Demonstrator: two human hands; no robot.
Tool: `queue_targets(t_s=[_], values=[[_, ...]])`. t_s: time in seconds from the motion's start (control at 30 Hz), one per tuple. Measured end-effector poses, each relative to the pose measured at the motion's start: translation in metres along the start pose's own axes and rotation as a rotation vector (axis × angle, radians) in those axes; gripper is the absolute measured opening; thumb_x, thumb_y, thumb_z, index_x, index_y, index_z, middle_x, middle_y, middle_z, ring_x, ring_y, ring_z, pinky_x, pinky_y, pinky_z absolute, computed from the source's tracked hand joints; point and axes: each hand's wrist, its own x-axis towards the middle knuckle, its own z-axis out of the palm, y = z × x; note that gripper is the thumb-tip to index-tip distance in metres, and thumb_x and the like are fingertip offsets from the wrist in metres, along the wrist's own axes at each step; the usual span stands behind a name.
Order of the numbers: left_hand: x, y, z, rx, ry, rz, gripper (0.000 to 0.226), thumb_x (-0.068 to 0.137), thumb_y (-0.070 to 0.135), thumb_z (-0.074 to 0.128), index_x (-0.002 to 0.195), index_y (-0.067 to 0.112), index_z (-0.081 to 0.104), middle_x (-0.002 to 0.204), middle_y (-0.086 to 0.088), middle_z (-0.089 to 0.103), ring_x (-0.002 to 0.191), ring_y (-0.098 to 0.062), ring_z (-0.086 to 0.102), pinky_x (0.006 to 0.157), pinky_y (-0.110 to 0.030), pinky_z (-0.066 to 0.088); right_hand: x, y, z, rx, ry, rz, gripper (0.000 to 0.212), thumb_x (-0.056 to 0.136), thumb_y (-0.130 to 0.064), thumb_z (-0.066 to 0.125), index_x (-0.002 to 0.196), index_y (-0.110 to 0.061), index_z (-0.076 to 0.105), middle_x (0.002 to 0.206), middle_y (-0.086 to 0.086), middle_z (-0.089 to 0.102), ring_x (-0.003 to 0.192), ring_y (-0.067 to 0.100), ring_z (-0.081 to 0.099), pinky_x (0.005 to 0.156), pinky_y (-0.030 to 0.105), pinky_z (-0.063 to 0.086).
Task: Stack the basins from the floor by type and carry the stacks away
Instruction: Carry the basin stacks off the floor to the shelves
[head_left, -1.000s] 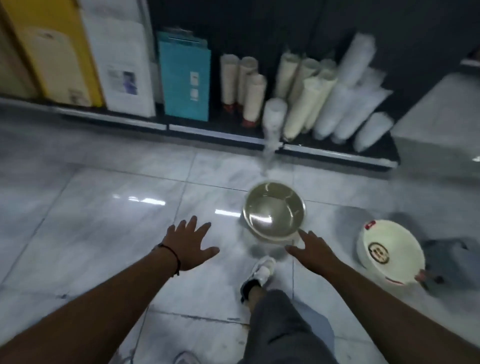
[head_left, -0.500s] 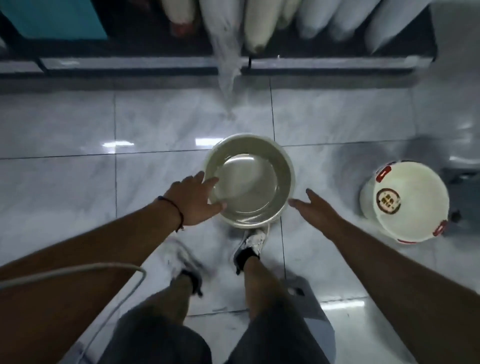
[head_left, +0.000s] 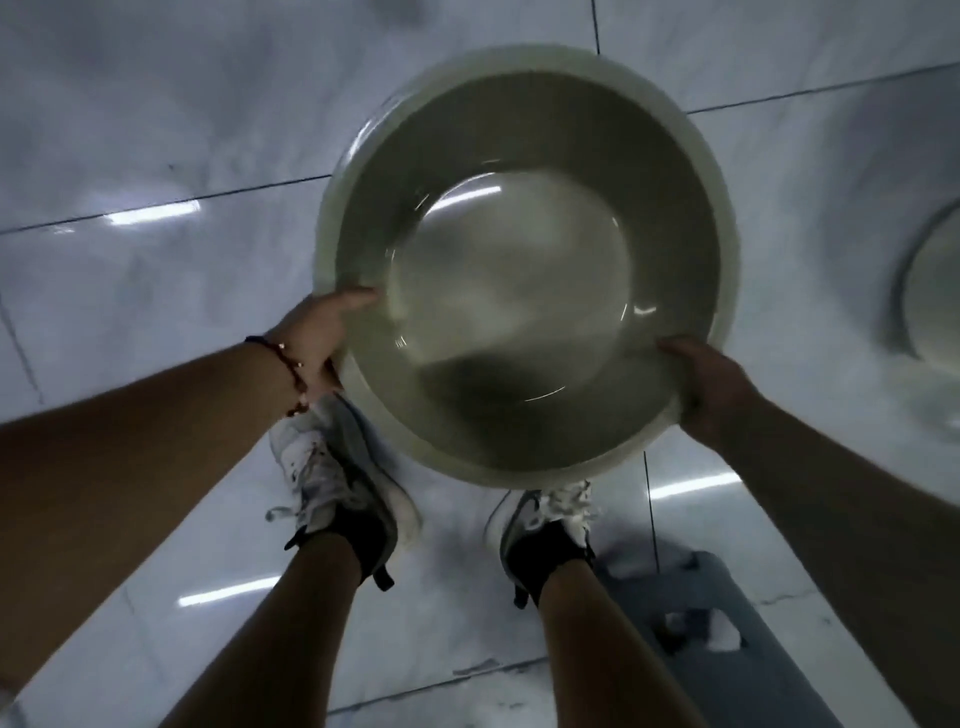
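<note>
A large pale green basin (head_left: 524, 156) fills the middle of the head view, above the tiled floor. My left hand (head_left: 317, 332) grips its left rim, thumb inside the bowl. My right hand (head_left: 711, 379) grips the lower right rim, fingers curled under it. A second basin (head_left: 930, 301), whitish, shows only as a curved edge at the right border.
My two feet in white shoes (head_left: 337, 467) stand on the glossy marble tile floor (head_left: 156, 260) just below the basin. A grey cloth-like shape (head_left: 727, 649) lies on the floor at the lower right.
Both hands have closed on the green basin's rim; before, the left only touched it and the right hovered beside it. The view has tilted down and moved much closer to the basin.
</note>
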Motion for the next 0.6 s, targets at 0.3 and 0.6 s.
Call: queue_targets(t_s=[0.3, 0.6], values=[[-0.157, 0.045, -0.059, -0.207, -0.1, 0.064, 0.042, 0.089, 0.045, 0.055, 0.123, 0.022, 0.066, 0.12, -0.009, 0.069, 0.106, -0.03, 0.064, 0.092, -0.047, 0.05, -0.16, -0.095, 0.014, 0.069, -0.214, 0.037, 0.041, 0.09, -0.014, 0.047, 0.129, -0.008, 0.057, 0.119, 0.018, 0.064, 0.104, 0.035, 0.06, 0.087, 0.043, 0.052], [-0.59, 0.105, -0.208, -0.451, -0.036, 0.359, 0.066, 0.08, 0.061, 0.06, 0.127, 0.015, 0.062, 0.143, -0.017, 0.049, 0.117, -0.034, 0.056, 0.094, -0.053, 0.045, -0.588, -0.233, 0.048, 0.059, -0.389, -0.165, 0.045, 0.086, -0.019, 0.055, 0.129, -0.008, 0.059, 0.104, 0.015, 0.068, 0.096, 0.032, 0.061, 0.096, 0.046, 0.044]])
